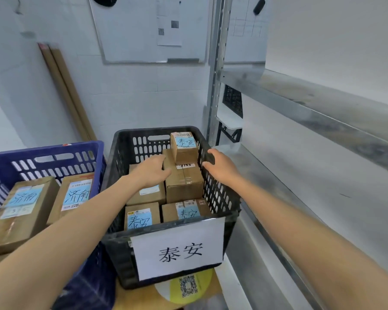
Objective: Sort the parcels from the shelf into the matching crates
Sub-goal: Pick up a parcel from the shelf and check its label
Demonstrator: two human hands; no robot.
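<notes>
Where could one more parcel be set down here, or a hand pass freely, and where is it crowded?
Free: the lower shelf board, right of the black crate; also the crate's back-left corner, between its far wall and the left hand. Crowded: the crate's front and right, packed with parcels, where the right hand holds the rim.

A whiteboard (126,30) with a paper sheet (169,23) hangs on the wall (20,63), two cardboard tubes (66,92) lean left of it.
</notes>
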